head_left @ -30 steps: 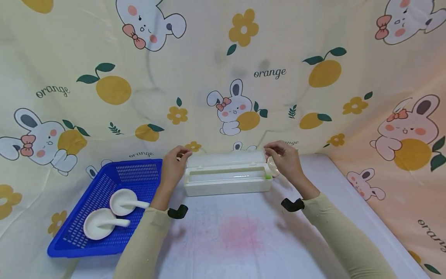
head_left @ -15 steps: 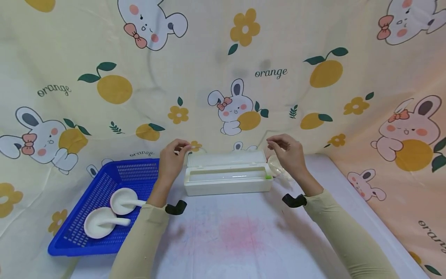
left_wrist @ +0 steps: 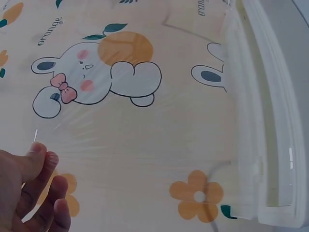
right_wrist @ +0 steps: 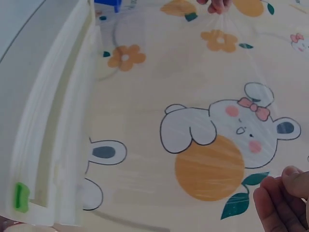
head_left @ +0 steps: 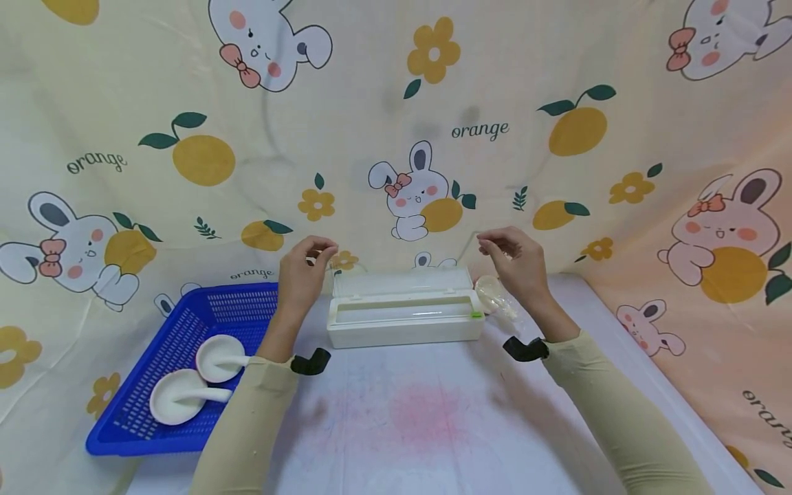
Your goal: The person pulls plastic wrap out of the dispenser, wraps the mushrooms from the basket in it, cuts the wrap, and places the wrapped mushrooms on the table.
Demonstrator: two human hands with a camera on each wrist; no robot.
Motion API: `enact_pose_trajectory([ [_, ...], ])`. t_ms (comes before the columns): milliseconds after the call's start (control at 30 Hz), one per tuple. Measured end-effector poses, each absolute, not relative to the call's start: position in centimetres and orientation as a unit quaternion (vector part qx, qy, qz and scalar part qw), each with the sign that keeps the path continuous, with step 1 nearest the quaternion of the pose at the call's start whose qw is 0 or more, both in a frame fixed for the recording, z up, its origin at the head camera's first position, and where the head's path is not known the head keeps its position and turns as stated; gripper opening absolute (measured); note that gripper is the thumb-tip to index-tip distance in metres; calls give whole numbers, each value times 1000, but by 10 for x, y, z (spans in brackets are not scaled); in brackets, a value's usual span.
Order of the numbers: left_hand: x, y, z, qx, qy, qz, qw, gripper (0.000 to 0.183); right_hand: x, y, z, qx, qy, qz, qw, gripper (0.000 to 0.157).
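Clearly, what we have between our two hands is a sheet of clear film [left_wrist: 89,145], spanning the space behind the white dispenser [head_left: 405,333] and reaching back to its slot. Our left hand [head_left: 302,271] pinches it between thumb and fingertips, and creases fan out from that grip. Our right hand [head_left: 521,267] sits level with it on the other side, thumb against forefinger, and seems to pinch the film there too, though the transparent edge is hard to make out.

We judge this film to be almost weightless, very soft and likely to cling to itself or to our fingers. It should tear or bunch if one side is pulled harder, so we would take hold near both corners of the free edge, spread evenly, with light fingertip pressure. The dispenser looks like stiff plastic; if it needs steadying, its solid ends are a better hold than the thin, raised lid [head_left: 402,280]. A green piece [head_left: 477,314] sits at the right end of its slot.

On the table [head_left: 427,419], a blue basket [head_left: 145,449] with two white ladles [head_left: 177,407] stands to our left, and a pale wrapped bundle [head_left: 493,294] lies just beside the dispenser's right end.
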State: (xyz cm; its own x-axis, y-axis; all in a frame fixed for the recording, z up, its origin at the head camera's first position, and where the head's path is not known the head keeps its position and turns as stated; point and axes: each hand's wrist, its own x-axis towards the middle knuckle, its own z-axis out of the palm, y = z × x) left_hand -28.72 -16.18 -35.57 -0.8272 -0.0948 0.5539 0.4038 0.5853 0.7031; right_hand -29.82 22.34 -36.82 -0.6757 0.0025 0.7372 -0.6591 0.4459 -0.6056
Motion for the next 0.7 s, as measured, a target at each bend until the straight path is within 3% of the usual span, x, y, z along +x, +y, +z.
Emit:
enact_pose_trajectory([
  [700, -278, -156, -330, -122, -831, -405, 361, 18, -291, 226, -340, 220, -765, 470, 382, 13],
])
